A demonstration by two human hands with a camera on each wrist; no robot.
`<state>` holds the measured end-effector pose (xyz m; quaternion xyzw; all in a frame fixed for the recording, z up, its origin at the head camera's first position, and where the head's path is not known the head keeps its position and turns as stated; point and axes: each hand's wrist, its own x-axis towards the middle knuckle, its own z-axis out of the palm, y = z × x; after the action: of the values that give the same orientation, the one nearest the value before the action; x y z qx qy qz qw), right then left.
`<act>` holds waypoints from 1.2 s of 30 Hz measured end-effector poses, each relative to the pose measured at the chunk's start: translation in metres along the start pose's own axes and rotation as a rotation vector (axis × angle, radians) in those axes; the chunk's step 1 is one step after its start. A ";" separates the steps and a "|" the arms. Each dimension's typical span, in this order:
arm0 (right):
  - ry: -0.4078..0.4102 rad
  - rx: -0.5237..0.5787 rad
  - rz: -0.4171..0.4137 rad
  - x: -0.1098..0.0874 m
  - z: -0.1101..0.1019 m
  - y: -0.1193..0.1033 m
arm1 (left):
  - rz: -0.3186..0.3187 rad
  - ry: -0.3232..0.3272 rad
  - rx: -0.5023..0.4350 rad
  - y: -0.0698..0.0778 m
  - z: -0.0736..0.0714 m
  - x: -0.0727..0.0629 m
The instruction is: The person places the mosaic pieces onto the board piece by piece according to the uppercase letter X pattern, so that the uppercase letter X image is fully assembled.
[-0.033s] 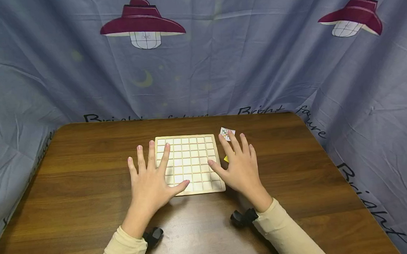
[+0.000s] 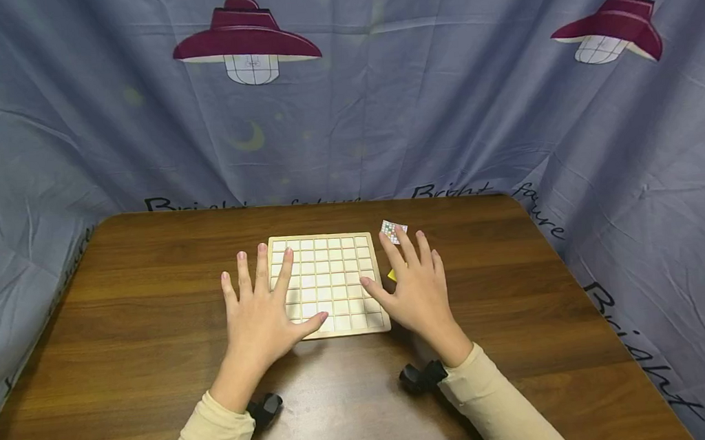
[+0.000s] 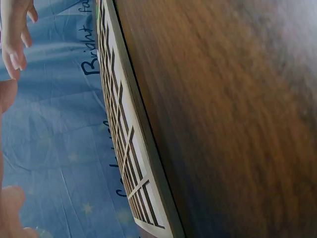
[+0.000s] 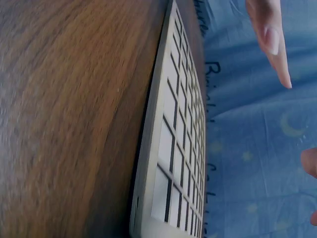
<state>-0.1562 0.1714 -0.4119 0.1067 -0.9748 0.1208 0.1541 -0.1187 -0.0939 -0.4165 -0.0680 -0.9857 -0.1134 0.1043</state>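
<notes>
A pale wooden board [image 2: 338, 276] with a square grid of cells lies flat on the table. My left hand [image 2: 260, 325] hovers over its left side, fingers spread and palm down, holding nothing. Over the right edge is my right hand [image 2: 419, 299], also spread and holding nothing. A small card [image 2: 393, 223] printed with a coloured grid lies past the right fingertips, partly covered by them. Something yellow [image 2: 391, 275] peeks out between the right thumb and index finger; most of it is hidden. Both wrist views show the board [image 3: 130, 134] low and edge-on, with fingers raised above it.
The brown wooden table [image 2: 551, 301] has rounded far corners. Behind it and at both sides hangs a blue-grey curtain [image 2: 345, 124] printed with red lamps and lettering. A black camera [image 2: 267, 410] is strapped to the left wrist and another black camera [image 2: 419, 378] to the right.
</notes>
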 end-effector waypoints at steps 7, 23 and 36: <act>-0.015 0.007 0.018 0.002 0.003 0.011 | -0.013 -0.015 -0.006 -0.006 0.002 0.000; -0.172 0.071 0.174 -0.004 0.009 0.073 | 0.018 -0.110 -0.058 -0.032 0.020 -0.011; -0.253 0.140 0.200 -0.008 0.021 0.093 | 0.004 -0.170 -0.225 -0.041 0.047 -0.017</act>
<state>-0.1767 0.2552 -0.4526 0.0340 -0.9814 0.1888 0.0098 -0.1181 -0.1243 -0.4739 -0.0905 -0.9719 -0.2168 0.0124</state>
